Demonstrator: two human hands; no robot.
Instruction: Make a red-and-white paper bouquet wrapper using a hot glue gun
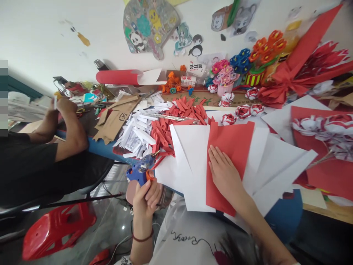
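My left hand (pixel 147 194) is closed round the handle of a blue hot glue gun (pixel 142 168), held at the table's near edge with its nozzle pointing up toward the paper pieces. My right hand (pixel 224 173) lies flat, fingers stretched, on a red paper sheet (pixel 234 145) that overlaps large white sheets (pixel 193 154). A heap of folded red paper strips (pixel 182 117) and one of white strips (pixel 139 134) lie just beyond the glue gun.
Another person in black sits at the left, hands (pixel 62 105) raised over the table. Cardboard (pixel 116 117), a red paper roll (pixel 118 77), paper flower pots (pixel 228 75), red-and-white paper roses (pixel 244 110) and a red bouquet (pixel 306 70) fill the table. A red stool (pixel 57 228) stands below.
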